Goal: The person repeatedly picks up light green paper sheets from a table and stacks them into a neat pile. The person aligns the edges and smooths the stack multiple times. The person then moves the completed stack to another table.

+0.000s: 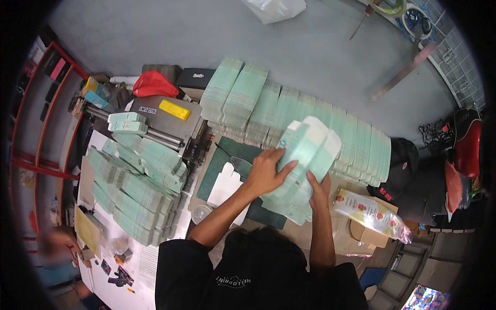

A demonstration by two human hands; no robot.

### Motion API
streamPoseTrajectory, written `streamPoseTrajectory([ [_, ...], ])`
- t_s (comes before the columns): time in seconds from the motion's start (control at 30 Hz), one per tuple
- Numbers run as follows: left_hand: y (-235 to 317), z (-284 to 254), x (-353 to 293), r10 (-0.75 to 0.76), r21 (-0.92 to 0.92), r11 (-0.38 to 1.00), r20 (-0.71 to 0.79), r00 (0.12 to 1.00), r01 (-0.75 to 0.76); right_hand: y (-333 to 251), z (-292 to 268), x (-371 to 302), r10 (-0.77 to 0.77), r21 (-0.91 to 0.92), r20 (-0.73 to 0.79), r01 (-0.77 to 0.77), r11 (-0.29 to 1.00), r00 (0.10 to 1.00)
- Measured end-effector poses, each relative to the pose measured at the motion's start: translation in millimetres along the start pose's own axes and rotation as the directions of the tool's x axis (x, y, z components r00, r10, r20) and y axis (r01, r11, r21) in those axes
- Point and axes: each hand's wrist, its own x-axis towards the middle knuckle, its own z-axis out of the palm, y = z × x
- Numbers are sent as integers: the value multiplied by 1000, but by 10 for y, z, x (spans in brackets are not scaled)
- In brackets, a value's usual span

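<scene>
Both hands hold a flat, pale green carton blank tilted above the bench, its rounded flaps at the far end. My left hand grips its left side, thumb lying across the face. On the right edge, my right hand closes with the thumb on top; its other fingers are partly hidden. More pale green card shows beneath the blank, and I cannot tell whether it is held too. Left of my left hand, a white carton blank lies partly on a dark green cutting mat.
Long rows of stacked green cartons line the back. A heap of green cartons covers the left table. A round clear container sits near my left forearm. At right lies a printed plastic pack. Another person's hand is at far left.
</scene>
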Motion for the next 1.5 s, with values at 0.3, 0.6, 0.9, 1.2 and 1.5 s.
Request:
streamPoseTrajectory([
  [0.3, -1069, 184, 1376, -131, -26, 991, -179, 975, 129, -293, 868, 1780, -90, -509, -16, 69, 858, 996],
  [0.6, -1341, 292, 1715, 112, 617, 786, -188, 976, 29, 195, 820, 2289, -95, -583, -18, 66, 810, 995],
  [0.9, -1356, -139, 1685, 358, 639, 755, -216, 909, -146, 222, 859, 2177, -129, -530, -42, 88, 844, 991],
  [1.2, -1767, -605, 1270, 302, 664, 611, 308, 902, -431, 318, 1007, 1893, -317, -658, 130, 321, 681, 939],
  [1.5, -1833, -643, 1374, 321, 661, 626, 263, 910, -412, 478, 1021, 2022, -437, -718, 132, 390, 576, 890],
])
